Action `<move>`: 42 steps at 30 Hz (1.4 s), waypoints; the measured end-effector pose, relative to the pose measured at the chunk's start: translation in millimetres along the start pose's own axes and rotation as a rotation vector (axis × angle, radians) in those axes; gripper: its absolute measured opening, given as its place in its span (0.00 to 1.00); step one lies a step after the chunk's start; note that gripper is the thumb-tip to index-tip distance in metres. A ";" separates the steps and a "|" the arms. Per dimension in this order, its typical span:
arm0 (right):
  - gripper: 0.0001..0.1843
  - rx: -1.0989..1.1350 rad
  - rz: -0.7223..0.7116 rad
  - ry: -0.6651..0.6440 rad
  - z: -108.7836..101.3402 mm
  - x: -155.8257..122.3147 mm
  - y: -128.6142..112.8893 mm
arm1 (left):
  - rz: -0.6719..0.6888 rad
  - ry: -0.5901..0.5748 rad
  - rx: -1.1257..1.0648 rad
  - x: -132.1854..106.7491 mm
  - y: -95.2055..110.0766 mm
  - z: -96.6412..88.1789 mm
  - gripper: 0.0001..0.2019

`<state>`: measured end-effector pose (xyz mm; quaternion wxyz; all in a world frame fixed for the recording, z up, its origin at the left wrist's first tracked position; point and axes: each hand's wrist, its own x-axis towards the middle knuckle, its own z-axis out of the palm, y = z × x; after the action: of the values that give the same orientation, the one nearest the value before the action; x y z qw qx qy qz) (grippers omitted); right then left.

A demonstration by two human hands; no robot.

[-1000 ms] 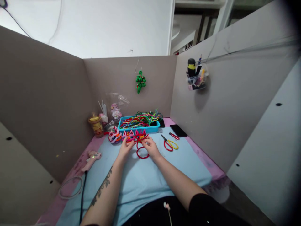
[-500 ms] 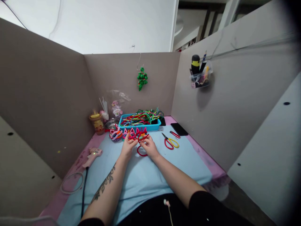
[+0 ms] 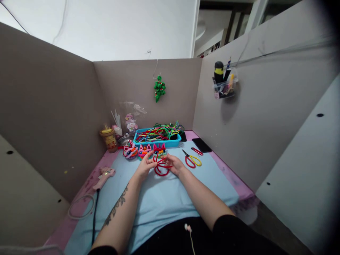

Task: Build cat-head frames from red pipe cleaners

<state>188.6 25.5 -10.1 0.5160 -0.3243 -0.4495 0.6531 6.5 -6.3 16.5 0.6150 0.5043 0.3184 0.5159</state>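
Observation:
A red pipe cleaner (image 3: 160, 175), bent into several loops, is held up over the blue cloth (image 3: 170, 198). My left hand (image 3: 145, 166) pinches it on one side between thumb and fingers. Opposite, my right hand (image 3: 175, 164) has its fingers closed on the other side of the loops, with the fingertips partly hidden. Just beyond the hands stand colourful pipe-cleaner animal heads with pink ears (image 3: 144, 151). A blue tray (image 3: 170, 143) heaped with loose pipe cleaners (image 3: 162, 132) is behind them.
Scissors (image 3: 191, 159) with red and yellow handles, a small red cutter (image 3: 197, 151) and a black phone (image 3: 202, 145) lie to the right. A pink glue gun (image 3: 103, 177) and its cable are at left, near a lidded cup (image 3: 109, 140). Grey partitions (image 3: 143, 92) surround the table.
My hands have moved slightly apart and lower. The red pipe cleaner has turned, and its loops now show more fully between them. The view has shifted a little.

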 end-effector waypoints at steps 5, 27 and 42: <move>0.16 0.012 0.052 -0.025 2.4 -5.6 -2.9 | -0.001 -0.017 0.032 1.1 -3.2 -4.5 0.44; 0.17 -0.314 -0.155 0.096 6.0 -3.7 -5.8 | -0.023 0.033 0.169 -1.3 1.3 -3.7 0.42; 0.18 -0.531 -0.388 0.145 -0.9 -4.9 -13.5 | -0.017 0.044 0.205 -4.2 7.5 -6.4 0.38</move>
<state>195.8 21.8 1.8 0.5590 -0.4011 -0.6195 0.3781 -2.8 -8.7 21.3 0.5573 0.5504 0.3871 0.4864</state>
